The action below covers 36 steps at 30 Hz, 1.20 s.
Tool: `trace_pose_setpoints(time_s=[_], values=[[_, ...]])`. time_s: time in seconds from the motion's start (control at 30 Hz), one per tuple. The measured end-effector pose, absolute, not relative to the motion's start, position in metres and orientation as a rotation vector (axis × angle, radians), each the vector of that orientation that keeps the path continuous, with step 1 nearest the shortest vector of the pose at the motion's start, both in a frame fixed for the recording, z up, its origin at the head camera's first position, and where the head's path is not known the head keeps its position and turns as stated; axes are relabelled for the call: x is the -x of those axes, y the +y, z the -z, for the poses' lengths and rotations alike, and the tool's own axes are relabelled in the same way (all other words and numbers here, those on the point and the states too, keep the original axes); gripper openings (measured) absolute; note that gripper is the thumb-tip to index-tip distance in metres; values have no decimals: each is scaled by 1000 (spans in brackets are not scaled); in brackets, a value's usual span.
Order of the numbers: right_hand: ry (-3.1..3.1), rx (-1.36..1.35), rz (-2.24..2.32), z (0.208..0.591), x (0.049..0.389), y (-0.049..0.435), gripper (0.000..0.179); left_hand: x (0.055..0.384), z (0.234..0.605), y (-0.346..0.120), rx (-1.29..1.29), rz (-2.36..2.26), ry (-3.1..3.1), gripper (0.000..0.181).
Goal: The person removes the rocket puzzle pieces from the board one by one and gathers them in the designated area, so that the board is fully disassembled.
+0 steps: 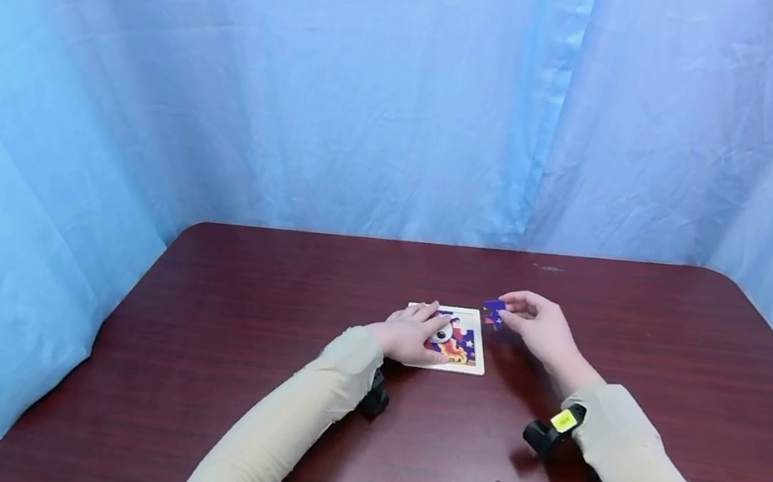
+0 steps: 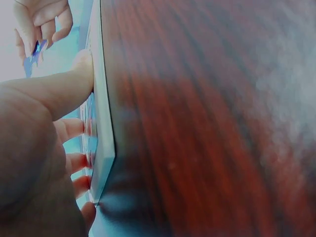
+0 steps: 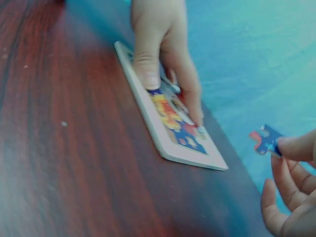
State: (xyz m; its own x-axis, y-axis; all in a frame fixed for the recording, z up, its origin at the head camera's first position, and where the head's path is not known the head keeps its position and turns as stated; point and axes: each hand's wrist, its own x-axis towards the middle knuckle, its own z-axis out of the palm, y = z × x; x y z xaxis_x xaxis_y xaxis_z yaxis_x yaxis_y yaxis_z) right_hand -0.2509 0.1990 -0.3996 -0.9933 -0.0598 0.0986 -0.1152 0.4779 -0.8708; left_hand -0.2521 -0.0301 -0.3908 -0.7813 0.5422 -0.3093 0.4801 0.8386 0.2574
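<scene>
A white-framed jigsaw board (image 1: 479, 364) lies flat near the middle of the table, its picture showing purple, yellow and red patches with stars. My left hand (image 1: 411, 338) rests on its left part with fingers spread, covering some of the picture. In the right wrist view, that thumb (image 3: 149, 79) presses near the long side of the frame. Just off the board's far right corner, my right hand (image 1: 541, 330) pinches a purple and pink jigsaw piece (image 3: 267, 140) between thumb and fingers, held up in the air. A pale strip of the tray's bed shows along the far side.
The dark red wooden table (image 1: 254, 313) reaches around the board on all sides. Light blue curtains (image 1: 380, 88) hang behind it and along both sides. A black wrist camera (image 1: 545, 436) sits low over the table under the right forearm.
</scene>
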Motion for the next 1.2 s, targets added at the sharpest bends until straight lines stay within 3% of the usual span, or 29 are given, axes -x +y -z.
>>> trace_pose_setpoints(time_s=[0.4, 1.2], values=[[-2681, -165, -1721, 390, 247, 231, 33, 251, 391, -29, -742, -217, 2653, 71], [-2817, -72, -1519, 400, 246, 304, 41, 252, 391, -32, -782, -267, 2645, 72]])
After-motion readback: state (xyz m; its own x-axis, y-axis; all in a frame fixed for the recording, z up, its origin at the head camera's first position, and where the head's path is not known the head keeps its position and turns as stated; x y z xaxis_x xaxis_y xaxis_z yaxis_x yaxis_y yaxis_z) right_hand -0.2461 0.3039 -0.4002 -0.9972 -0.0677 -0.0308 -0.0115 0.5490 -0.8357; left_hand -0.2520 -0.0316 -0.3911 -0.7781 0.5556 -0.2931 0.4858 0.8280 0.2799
